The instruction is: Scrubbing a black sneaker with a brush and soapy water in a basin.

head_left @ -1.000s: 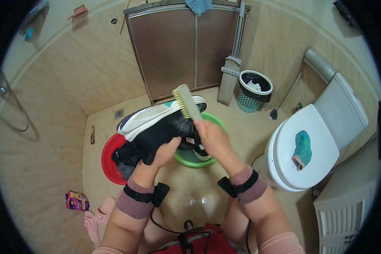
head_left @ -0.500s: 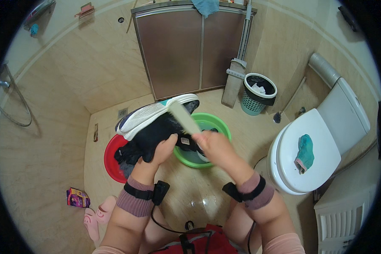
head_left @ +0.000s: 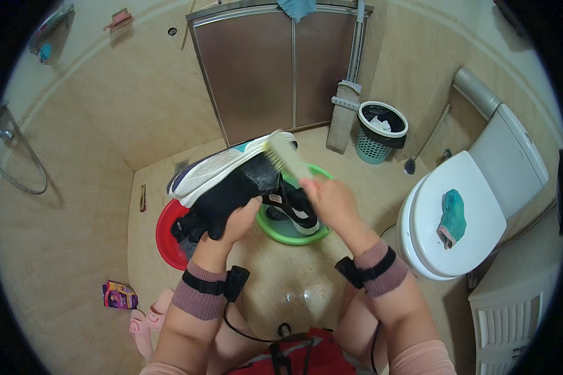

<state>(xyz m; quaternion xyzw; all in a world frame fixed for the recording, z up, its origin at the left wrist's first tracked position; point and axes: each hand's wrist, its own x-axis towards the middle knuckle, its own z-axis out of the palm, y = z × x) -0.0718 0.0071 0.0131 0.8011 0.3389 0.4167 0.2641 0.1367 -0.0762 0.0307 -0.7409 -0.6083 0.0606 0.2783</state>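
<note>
My left hand (head_left: 239, 220) is closed on a black sneaker (head_left: 228, 194) with a thick white sole, holding it on its side above two basins. Wet suds show on its dark upper near the toe. In my right hand (head_left: 331, 203) is a pale scrub brush (head_left: 288, 156), gripped by its handle; its bristles touch or nearly touch the sneaker's edge. A second black-and-white sneaker (head_left: 297, 209) sits in the green basin (head_left: 291, 240), which holds water. Partly behind my left arm stands a red basin (head_left: 166, 234) with dark items in it.
To the right is a white toilet (head_left: 450, 219) with a teal cloth glove (head_left: 451, 219) on its lid. A waste bin (head_left: 372, 150) stands near a brown-doored cabinet (head_left: 244, 75). Pink slippers (head_left: 141, 331) and a purple packet (head_left: 119, 295) lie at lower left. The floor (head_left: 281, 294) has wet spots.
My right hand and the brush have shifted slightly right along the sneaker. More of the sneaker in the green basin shows. My left hand keeps its hold.
</note>
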